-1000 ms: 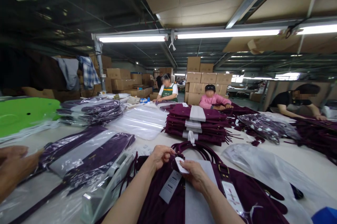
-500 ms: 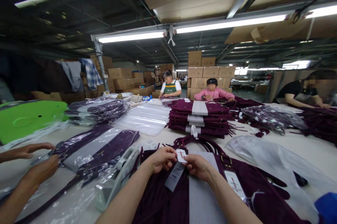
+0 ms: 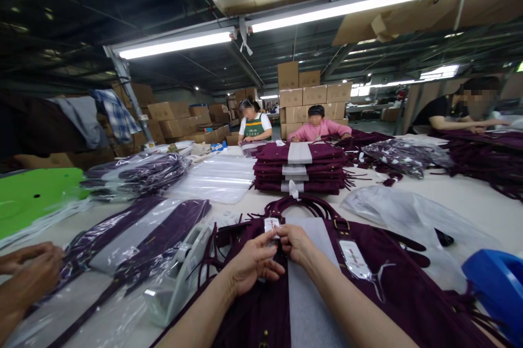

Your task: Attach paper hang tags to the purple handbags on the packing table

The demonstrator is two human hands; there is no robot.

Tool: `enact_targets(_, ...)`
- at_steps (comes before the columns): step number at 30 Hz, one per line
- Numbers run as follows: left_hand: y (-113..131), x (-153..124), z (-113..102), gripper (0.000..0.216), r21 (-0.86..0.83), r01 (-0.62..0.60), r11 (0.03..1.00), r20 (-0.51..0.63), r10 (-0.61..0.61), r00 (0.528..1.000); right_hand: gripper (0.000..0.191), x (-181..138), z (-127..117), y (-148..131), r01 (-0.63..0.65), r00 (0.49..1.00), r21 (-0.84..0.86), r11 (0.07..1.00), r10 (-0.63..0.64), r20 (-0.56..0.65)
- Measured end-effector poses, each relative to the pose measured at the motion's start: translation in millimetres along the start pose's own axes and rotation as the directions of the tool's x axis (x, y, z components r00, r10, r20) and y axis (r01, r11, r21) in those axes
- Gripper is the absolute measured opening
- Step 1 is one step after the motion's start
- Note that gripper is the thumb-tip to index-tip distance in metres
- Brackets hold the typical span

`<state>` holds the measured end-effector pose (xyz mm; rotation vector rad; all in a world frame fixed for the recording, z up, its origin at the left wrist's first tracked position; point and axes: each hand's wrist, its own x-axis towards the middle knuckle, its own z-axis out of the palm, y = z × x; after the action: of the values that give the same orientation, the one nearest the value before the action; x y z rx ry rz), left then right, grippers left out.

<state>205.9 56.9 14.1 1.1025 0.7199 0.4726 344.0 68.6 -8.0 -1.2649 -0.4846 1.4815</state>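
A dark purple bag (image 3: 392,288) lies flat on the table in front of me, its handles (image 3: 304,205) looped at the far end and a grey paper strip (image 3: 304,304) down its middle. My left hand (image 3: 251,261) and my right hand (image 3: 297,242) meet over the strip and pinch a small white hang tag (image 3: 271,224) between fingertips. A second white tag (image 3: 354,256) lies on the bag to the right.
A tape dispenser (image 3: 175,282) sits left of the bag beside bagged purple bags (image 3: 134,233). A stack of purple bags (image 3: 300,171) stands ahead, loose plastic (image 3: 392,209) and a blue bin (image 3: 496,288) to the right. Another person's hands (image 3: 24,272) work at far left; three people sit across.
The view has tilted down and the bag looks closer. My hands have drawn nearer to me on the grey strip, still on the white tag. The hands at far left pulled back.
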Motion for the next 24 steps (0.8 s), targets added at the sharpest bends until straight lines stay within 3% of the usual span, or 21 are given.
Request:
enact_targets(3, -2.8, 4.7, 5.8, 0.067, -0.043, -0.065, 0.997, -0.086, 0.061, 0.994, 0.014, -3.5, -0.7, 1.6, 0.022, 0.997, 0.012, 1.0, -0.023, 0.076)
enact_targets(6, -2.4, 14.3, 1.7, 0.064, 0.046, -0.082, 0.996, -0.2, 0.089, 0.976, 0.016, -7.4, 0.2, 6.5, 0.077, 0.989, -0.024, 0.997, -0.073, 0.131)
enact_targets(9, 0.2, 23.2, -5.9, 0.056, 0.146, -0.099, 0.984, -0.355, 0.145, 0.924, 0.02, -9.4, 1.8, 10.8, 0.162, 0.985, -0.088, 0.983, -0.156, 0.072)
enact_targets(13, 8.3, 27.0, -12.7, 0.047, 0.192, -0.147, 0.97, -0.415, 0.216, 0.884, 0.01, -9.7, -0.7, 9.5, 0.235, 0.968, -0.142, 0.962, -0.245, -0.055)
enact_targets(15, 15.4, 24.3, -18.0, 0.044, 0.316, -0.119, 0.941, -0.46, 0.262, 0.848, 0.001, -9.8, -3.9, 8.0, 0.247, 0.962, -0.152, 0.957, -0.261, -0.076)
enact_targets(17, 23.8, 18.7, -26.6, 0.042, 0.52, -0.027, 0.854, -0.522, 0.342, 0.781, 0.005, -9.6, -6.8, 8.1, 0.241, 0.962, -0.172, 0.955, -0.258, -0.086)
enact_targets(20, 34.5, 5.5, -40.1, 0.038, 0.752, 0.204, 0.627, -0.557, 0.439, 0.705, 0.01, -8.5, -8.2, 10.7, 0.227, 0.963, -0.227, 0.947, -0.254, -0.094)
enact_targets(22, 36.3, -6.6, -42.7, 0.04, 0.799, 0.287, 0.528, -0.551, 0.454, 0.7, 0.012, -9.1, -7.6, 10.3, 0.225, 0.961, -0.272, 0.936, -0.26, -0.098)
enact_targets(24, 31.1, -22.7, -37.9, 0.043, 0.85, 0.264, 0.455, -0.486, 0.486, 0.727, 0.014, -14.4, -8.7, 4.7, 0.214, 0.961, -0.34, 0.916, -0.261, -0.096)
